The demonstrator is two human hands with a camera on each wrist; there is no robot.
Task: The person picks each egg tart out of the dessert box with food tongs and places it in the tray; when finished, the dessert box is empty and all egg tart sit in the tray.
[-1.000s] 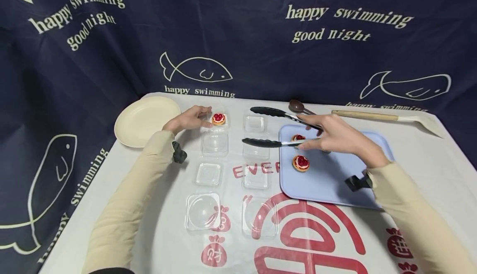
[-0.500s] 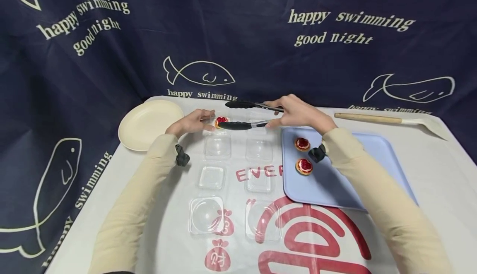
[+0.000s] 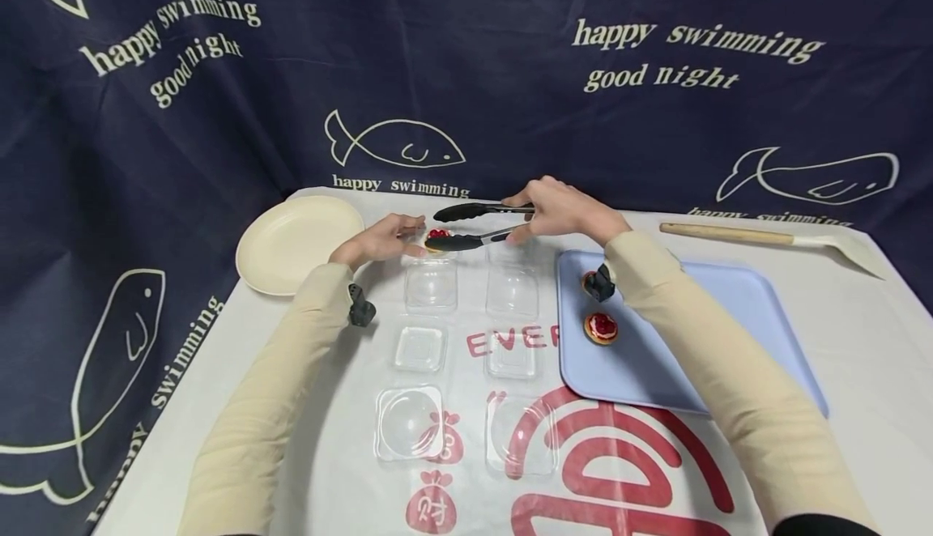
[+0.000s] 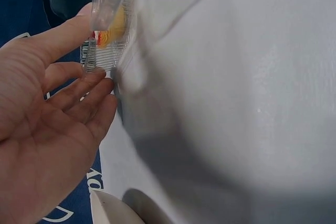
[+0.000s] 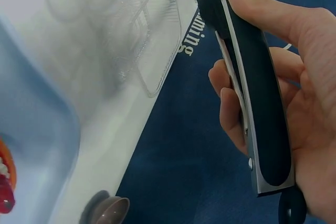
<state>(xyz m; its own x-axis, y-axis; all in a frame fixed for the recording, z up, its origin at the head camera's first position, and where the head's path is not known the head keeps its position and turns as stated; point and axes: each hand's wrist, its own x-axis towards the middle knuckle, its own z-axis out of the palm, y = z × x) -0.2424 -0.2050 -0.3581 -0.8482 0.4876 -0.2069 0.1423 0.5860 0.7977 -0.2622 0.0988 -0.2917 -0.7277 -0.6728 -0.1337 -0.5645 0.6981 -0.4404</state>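
Note:
My left hand grips the side of a clear plastic box at the far left of the box rows, thumb and fingers on either side of its edge. Inside it sits a red-topped tart, partly hidden by the tongs. My right hand holds black-tipped metal tongs, fingers round one handle and thumb on the other in the right wrist view. The tong arms are spread apart and point left, the nearer tip overlapping the tart in the head view.
Several more clear boxes stand in two columns. On the right, a blue tray bears another tart and one mostly hidden by the right wrist. A cream plate, a wooden-handled spatula and a brown spoon lie around.
My right hand has carried the spread tongs left from over the tray to the box with the tart. My left hand has stayed at that box.

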